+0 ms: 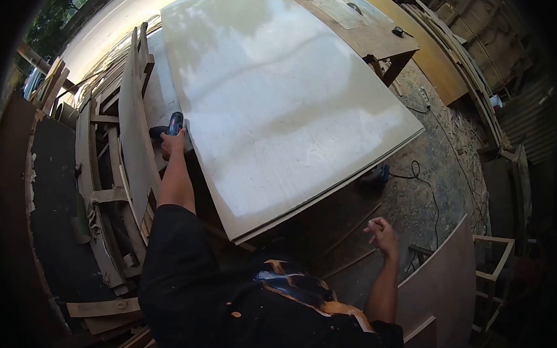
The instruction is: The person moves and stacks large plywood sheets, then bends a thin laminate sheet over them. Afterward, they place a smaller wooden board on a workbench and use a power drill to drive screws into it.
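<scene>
My left hand (172,146) is closed around a cordless drill (175,122), dark with a blue-grey body, beside the left edge of a large pale plywood sheet (280,113). At its front edge the sheet shows more than one layer. To the right of the sheet's front corner, my right hand (383,235) hangs in the air, apart from the board. Its fingers are curled in, and whatever they may hold is too small or hidden to make out.
Wooden frames (110,150) and scrap boards lean at the left. A blue corded power tool (376,176) rests under the sheet's right side. Behind stands a saw table (387,46) with a blade (355,8) and a tape measure (400,31). A curved panel (440,284) stands at right.
</scene>
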